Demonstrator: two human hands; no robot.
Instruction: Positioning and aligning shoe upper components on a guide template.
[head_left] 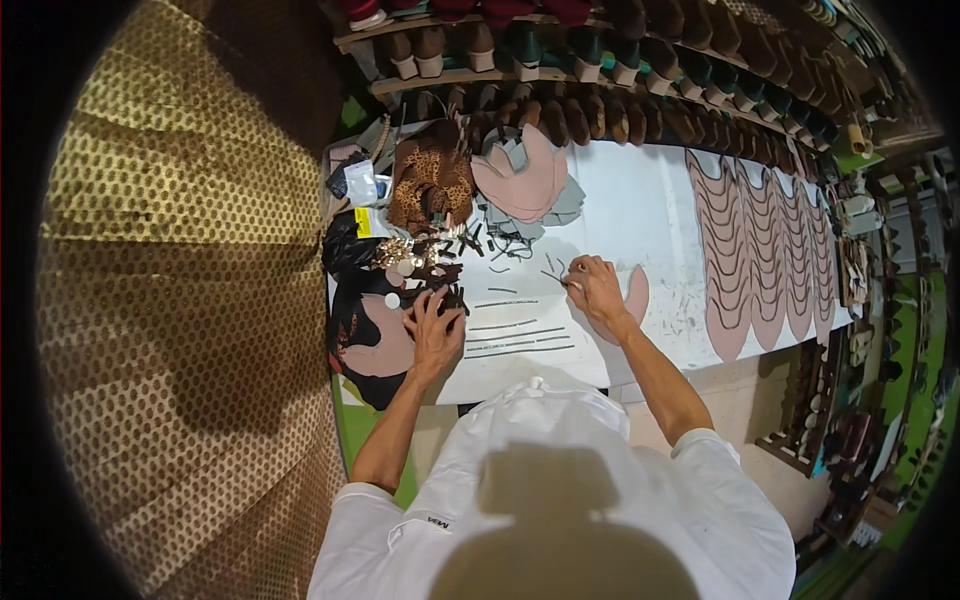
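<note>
My left hand (434, 328) is open, fingers spread, resting by a heap of dark brown strips (455, 297) on the left of the table. My right hand (597, 288) is closed in a pinch above the white tabletop; whatever sits between its fingertips is too small to make out. Short thin dark strips (551, 267) lie just left of those fingertips. Partly under the right hand is a curved pink shoe-upper piece (637, 293). Between my hands, several thin dark strips (517, 337) are laid out in rows.
Overlapping pink upper pieces (722, 290) with dark edges cover the table's right side. Grey and pink cut pieces (520, 180), leopard-print material (436, 180) and a black bag (347, 245) crowd the far left. Shoe racks (600, 75) rise behind; a patterned gold curtain (190, 300) hangs left.
</note>
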